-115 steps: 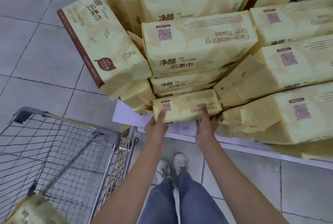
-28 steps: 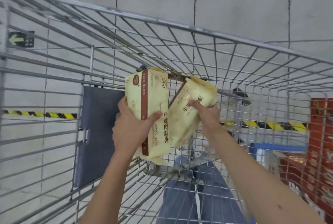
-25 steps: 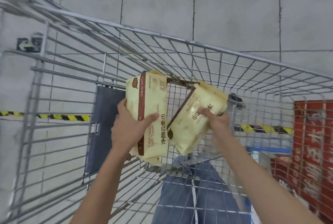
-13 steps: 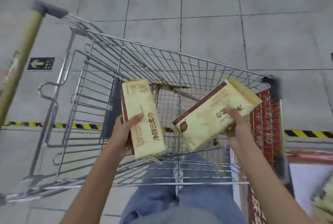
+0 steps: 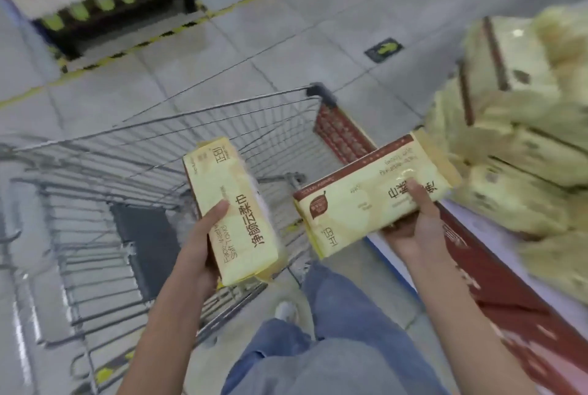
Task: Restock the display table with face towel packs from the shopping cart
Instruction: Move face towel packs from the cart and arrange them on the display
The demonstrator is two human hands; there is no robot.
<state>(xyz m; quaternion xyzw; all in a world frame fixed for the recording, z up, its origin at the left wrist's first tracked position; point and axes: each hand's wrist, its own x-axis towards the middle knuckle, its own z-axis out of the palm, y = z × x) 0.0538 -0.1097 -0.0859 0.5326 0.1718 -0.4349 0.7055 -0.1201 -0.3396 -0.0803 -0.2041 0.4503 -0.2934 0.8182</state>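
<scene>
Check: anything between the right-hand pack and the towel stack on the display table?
Nothing visible does. The right hand holds its pack in open air beside the stack on the display table. The shopping cart and the left hand with the second pack lie off to the other side. The stack is blurred.

The worktop (image 5: 509,299) sits just right of the shopping cart (image 5: 159,146), with a red skirt down its side. It's loaded with a messy heap of yellow face towel packs (image 5: 515,152) a few layers deep, all pretty blurry. The cart stands on the grey tiled floor (image 5: 254,44). Past the cart there's a yellow-black hazard stripe (image 5: 143,43) on the tiles, and beyond its far right corner a little green arrow sticker (image 5: 384,49).
</scene>
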